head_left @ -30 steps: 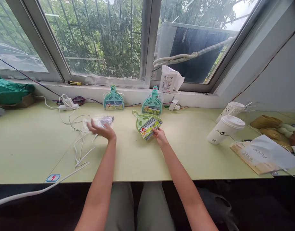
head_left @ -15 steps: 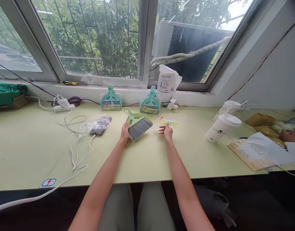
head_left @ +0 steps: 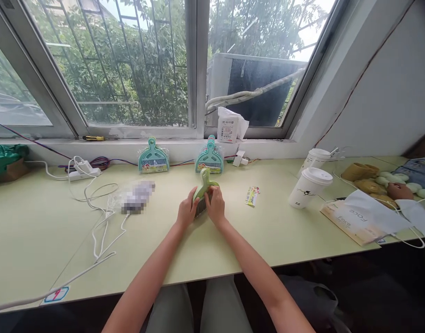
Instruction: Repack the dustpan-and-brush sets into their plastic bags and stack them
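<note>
Your left hand point(head_left: 187, 209) and right hand point(head_left: 216, 206) grip the green dustpan point(head_left: 205, 176) with its brush point(head_left: 200, 208) mid-frame, probably the separating step, next move calling for steady dustpan, brush eased free.

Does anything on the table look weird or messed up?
Two things. A patch on the left is blurred into squares, hiding what's there. And a printed card lies loose and askew on the table, right of the green dustpan and brush that the left hand and right hand hold. Nothing looks spilled.
</note>
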{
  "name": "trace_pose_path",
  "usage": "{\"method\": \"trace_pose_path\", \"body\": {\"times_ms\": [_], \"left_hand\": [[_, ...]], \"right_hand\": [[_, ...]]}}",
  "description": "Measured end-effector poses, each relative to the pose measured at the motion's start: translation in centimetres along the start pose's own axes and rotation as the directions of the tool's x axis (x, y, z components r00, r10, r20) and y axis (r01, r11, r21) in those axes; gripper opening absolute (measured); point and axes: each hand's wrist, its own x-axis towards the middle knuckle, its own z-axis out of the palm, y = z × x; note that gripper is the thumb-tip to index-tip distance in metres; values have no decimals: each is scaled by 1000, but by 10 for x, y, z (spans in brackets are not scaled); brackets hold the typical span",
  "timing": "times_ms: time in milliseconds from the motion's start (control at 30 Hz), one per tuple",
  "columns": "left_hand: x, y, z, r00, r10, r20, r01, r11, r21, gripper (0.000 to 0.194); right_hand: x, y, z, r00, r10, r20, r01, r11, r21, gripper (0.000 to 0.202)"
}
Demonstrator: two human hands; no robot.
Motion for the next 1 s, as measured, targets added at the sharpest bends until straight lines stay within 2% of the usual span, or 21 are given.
{"method": "trace_pose_path", "body": {"times_ms": [100, 200, 300, 400, 467, 500, 533, 600, 633, 667, 733, 800, 900, 1000], "left_hand": [[-1, 3, -3, 1000, 3, 18, -3, 1000, -8, 57], [4, 5, -5, 999, -3, 41, 7, 995, -95, 52], [11, 8, -2, 995, 34, 91, -13, 975, -222, 45], [18, 10, 1, 990, 39, 137, -3, 967, -255, 37], [23, 6, -2, 998, -13, 66, 28, 971, -236, 30], [26, 2, -7, 998, -52, -18, 47, 974, -222, 27], [30, -3, -15, 988, -92, -128, 65, 977, -201, 25], [38, -16, -37, 925, -131, -355, 98, 989, -109, 23], [41, -23, -49, 898, -119, -424, 117, 993, -29, 23], [44, -31, -61, 888, -120, -444, 160, 986, 53, 22], [45, -45, -79, 898, -184, -399, 275, 944, 184, 24], [43, -54, -88, 907, -264, -328, 369, 874, 316, 24], [39, -58, -86, 924, -276, -264, 374, 792, 482, 25], [38, -54, -79, 931, -271, -246, 365, 738, 568, 40]], "right_hand": [[2, 0, -5, 999, -24, -32, 21, 998, -66, 25], [7, 4, -8, 998, -63, -21, 60, 991, -116, 24], [11, 10, -8, 998, -26, -57, 18, 991, -131, 28], [12, 11, -8, 996, 10, -89, -19, 995, -99, 31], [12, 7, -12, 992, 30, -121, -31, 999, -8, 34], [13, 5, -16, 987, 47, -151, -40, 998, 46, 36], [14, 4, -20, 980, 62, -188, -47, 995, 86, 38], [17, 4, -29, 966, 65, -251, -50, 997, 66, 39], [19, 6, -34, 964, 46, -262, -48, 999, -1, 37], [21, 11, -37, 968, 19, -252, -44, 995, -92, 35], [24, 25, -39, 983, -5, -183, -48, 958, -282, 30], [25, 42, -35, 996, 31, -89, -66, 901, -430, 27], [21, 63, -27, 990, 139, 40, -91, 813, -575, 22], [17, 69, -23, 958, 267, 103, -145, 761, -633, 24]]}}
